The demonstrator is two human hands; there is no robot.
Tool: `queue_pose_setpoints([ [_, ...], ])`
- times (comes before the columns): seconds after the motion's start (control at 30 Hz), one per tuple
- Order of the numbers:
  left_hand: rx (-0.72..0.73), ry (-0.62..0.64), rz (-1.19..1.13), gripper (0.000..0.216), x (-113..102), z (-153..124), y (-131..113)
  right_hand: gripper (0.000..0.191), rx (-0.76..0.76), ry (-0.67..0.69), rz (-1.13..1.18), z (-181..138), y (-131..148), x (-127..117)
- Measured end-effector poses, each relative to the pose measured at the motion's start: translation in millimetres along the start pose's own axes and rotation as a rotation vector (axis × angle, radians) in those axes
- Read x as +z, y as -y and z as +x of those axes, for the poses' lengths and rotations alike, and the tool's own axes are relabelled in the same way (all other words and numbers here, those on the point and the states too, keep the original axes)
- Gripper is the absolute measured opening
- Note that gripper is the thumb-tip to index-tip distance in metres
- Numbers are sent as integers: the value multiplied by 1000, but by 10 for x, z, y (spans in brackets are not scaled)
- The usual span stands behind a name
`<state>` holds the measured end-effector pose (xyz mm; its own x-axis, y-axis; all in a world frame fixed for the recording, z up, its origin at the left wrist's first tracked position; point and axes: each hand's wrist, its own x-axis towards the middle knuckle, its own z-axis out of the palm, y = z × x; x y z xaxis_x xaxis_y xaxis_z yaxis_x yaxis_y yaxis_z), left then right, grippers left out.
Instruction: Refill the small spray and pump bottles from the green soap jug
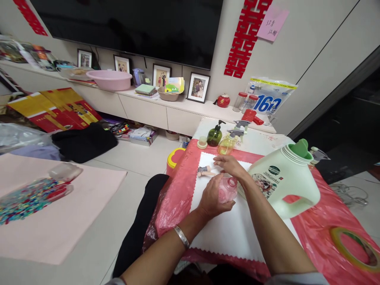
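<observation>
While left fingers point(226, 206) clamp a rounded, translucent pink bottle point(226, 193), right fingers point(223, 159) hover apart.

A black television point(133, 23) is hanging on the pale wall point(311, 27), near a red latticed strip point(244, 43). Beneath, a round pink plastic basin point(109, 81) and dark-framed photographs point(198, 88) are standing on a long white cabinet point(142, 106). Small multicoloured pieces point(28, 200) are lying on a pale pink surface point(86, 209).
</observation>
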<state>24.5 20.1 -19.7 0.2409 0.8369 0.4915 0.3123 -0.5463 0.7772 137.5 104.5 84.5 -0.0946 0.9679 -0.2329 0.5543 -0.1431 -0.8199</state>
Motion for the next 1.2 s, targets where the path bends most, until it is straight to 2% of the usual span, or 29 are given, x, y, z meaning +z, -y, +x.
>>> queue_pose_setpoints([
  [0.07, 33, 11, 48, 98, 10, -23, 10, 23, -82, -70, 16, -182, 126, -69],
  [0.23, 182, 36, 94, 101, 7, -87, 35, 28, -298, -299, 56, -838, 301, -197],
  [0.33, 223, 50, 72, 101, -21, -97, 36, 26, -482, -563, 53, -1298, 268, -254],
  [0.47, 119, 52, 8, 96, -60, -71, 20, 26, -541, -976, 78, -1784, 121, -375],
  [0.57, -13, 68, -50, 92, -92, -46, -12, 30, -577, -1278, 97, -1965, -89, -527],
  [0.63, -81, 87, -75, 90, -116, -32, -37, 36, -548, -1400, 105, -2028, -289, -635],
  [0.7, -113, 108, -92, 89, -135, -23, -50, 46, -426, -1396, 126, -2074, -513, -717],
  [0.8, -117, 137, -111, 91, -135, -19, -26, 59, -231, -1170, 248, -2114, -811, -769],
  [0.9, -88, 126, -130, 92, -93, -28, 39, 64, -171, -1001, 323, -2081, -995, -779],
  [1.03, -60, 92, -133, 93, -50, -39, 85, 58, -152, -956, 403, -1918, -1134, -814],
  [1.2, -110, 125, -114, 92, -103, -26, -4, 45, -125, -966, 448, -1675, -1299, -840],
])
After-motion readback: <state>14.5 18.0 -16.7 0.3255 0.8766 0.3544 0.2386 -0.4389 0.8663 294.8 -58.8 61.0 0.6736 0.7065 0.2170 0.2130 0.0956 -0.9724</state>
